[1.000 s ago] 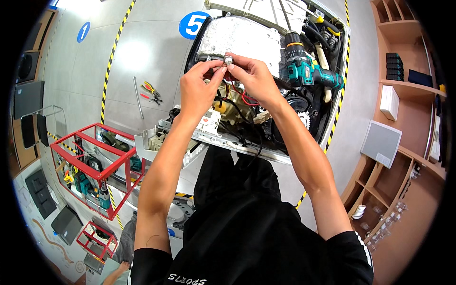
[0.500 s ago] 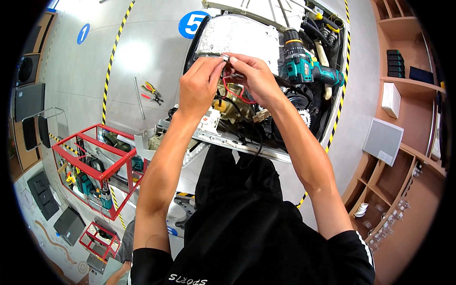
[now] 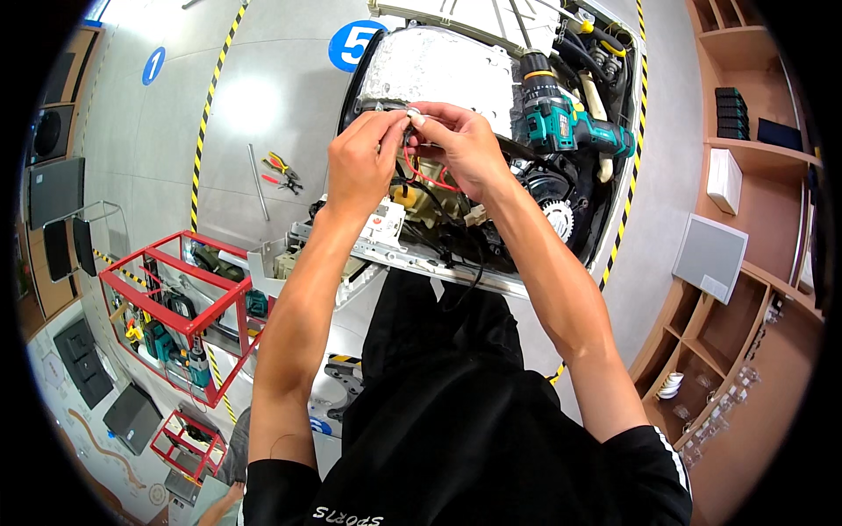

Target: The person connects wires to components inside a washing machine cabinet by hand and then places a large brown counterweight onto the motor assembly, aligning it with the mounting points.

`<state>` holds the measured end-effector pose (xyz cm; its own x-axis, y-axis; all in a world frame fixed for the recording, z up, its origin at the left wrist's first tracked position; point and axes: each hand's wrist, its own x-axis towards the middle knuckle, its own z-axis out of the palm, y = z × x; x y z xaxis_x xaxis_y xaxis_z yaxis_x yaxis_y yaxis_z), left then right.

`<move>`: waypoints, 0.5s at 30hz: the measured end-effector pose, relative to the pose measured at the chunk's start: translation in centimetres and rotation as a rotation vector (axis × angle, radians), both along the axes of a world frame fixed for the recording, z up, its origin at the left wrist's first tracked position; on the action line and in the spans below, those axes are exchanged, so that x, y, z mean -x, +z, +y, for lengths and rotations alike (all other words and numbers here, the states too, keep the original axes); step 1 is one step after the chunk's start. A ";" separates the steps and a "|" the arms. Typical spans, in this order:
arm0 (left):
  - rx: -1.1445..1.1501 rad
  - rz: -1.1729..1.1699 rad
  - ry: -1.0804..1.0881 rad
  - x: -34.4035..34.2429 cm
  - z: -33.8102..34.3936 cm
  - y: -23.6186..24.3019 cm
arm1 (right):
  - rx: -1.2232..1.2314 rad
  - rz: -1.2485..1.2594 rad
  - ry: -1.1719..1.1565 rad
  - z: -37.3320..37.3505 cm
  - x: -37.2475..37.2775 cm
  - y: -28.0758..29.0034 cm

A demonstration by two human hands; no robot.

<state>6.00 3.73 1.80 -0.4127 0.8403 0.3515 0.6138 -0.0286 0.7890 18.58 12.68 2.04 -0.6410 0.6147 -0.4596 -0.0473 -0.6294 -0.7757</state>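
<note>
My left hand and my right hand meet over an opened appliance, fingertips pinched together. Between them is a small whitish connector-like piece on a dark cable; the fingers cover most of it. A red wire loops below my right hand, beside black wires that run down into the machine. Beyond the fingertips lies a white, foil-like panel. The appliance's metal frame edge crosses below my wrists. A white gear shows to the right of my right forearm.
A teal cordless drill lies on the machine's right side. Pliers and a metal rod rest on the grey floor at left. A red frame cart with tools stands lower left. Wooden shelves line the right.
Both hands have shifted slightly left, still pinching the small whitish piece. My right hand's fingers have tilted, and the white gear shows more beside the forearm.
</note>
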 end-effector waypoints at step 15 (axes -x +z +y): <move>0.281 -0.923 -0.088 1.2 -1.2 -0.5 | -0.068 0.054 0.044 1.2 -0.9 0.0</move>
<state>4.78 2.51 1.29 -0.3575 0.8852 -0.2978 -0.2467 0.2181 0.9442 19.51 13.90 2.05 -0.6910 0.6137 -0.3820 -0.0637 -0.5781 -0.8135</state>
